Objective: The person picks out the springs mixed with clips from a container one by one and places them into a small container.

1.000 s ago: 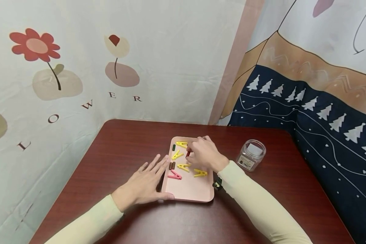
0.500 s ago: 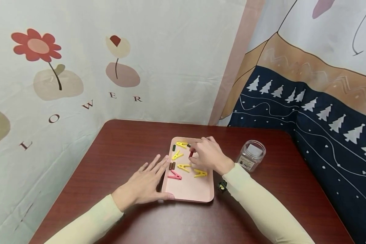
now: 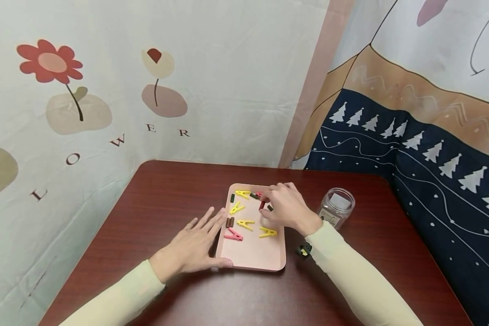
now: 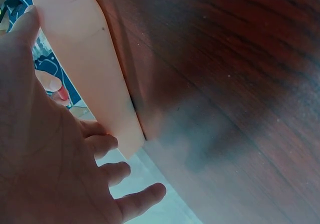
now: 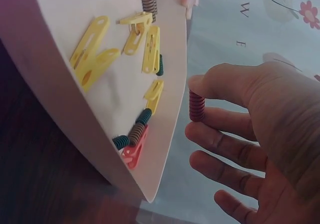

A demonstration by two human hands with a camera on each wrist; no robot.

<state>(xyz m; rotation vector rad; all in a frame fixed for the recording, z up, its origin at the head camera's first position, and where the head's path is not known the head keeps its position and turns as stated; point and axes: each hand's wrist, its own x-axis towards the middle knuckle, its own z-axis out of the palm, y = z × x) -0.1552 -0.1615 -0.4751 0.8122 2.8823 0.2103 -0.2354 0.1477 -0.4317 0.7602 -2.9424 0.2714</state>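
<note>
Between thumb and fingertips my right hand [image 3: 287,209] pinches a dark red coil spring [image 5: 197,106], held over the pink tray [image 3: 252,261]. My left hand [image 3: 195,244] rests along the tray's left side with fingers spread, the thumb at its near corner. Yellow clothespins [image 3: 245,224], several of them, lie scattered in the tray. A pink clothespin [image 3: 233,234] sits near the left rim, just below a pair of brown springs [image 3: 230,222]. At the far end, the right wrist view shows green springs [image 5: 144,116], another brown spring [image 5: 136,133] and a second pink clothespin [image 5: 134,151].
A clear jar [image 3: 336,207] with a label stands right of the tray, partly behind the right forearm. The tray sits on a dark red wooden table [image 3: 171,194]. Printed curtains [image 3: 228,81] hang behind the table and along its right side.
My right hand has shifted right across the tray with the red spring, uncovering springs and part of a pink clothespin at the far end. The left hand stays in place.
</note>
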